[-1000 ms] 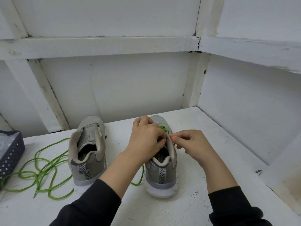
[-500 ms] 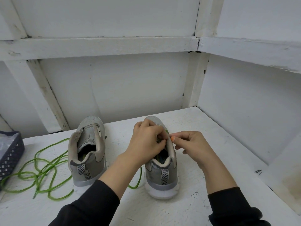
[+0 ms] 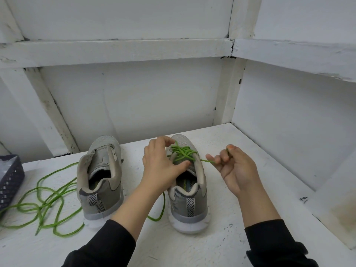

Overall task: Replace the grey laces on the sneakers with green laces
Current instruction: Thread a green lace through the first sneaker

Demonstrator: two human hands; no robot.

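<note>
Tension first — my right hand [image 3: 234, 170] pinches the green lace [image 3: 183, 153], fingers clamped on its end at three o'clock of the right sneaker [image 3: 189, 201]; left hand [image 3: 159, 166], fingers apart, steadies it — I'd pull evenly, crossings flat.

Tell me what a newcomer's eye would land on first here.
The bright green lace criss-crossed over the right-hand sneaker stands out first. The right hand pinches its end out to the side, and the left hand rests over the shoe's opening. Next comes the loose green lace sprawled on the white table, left of the other sneaker, which shows no lace.
</note>
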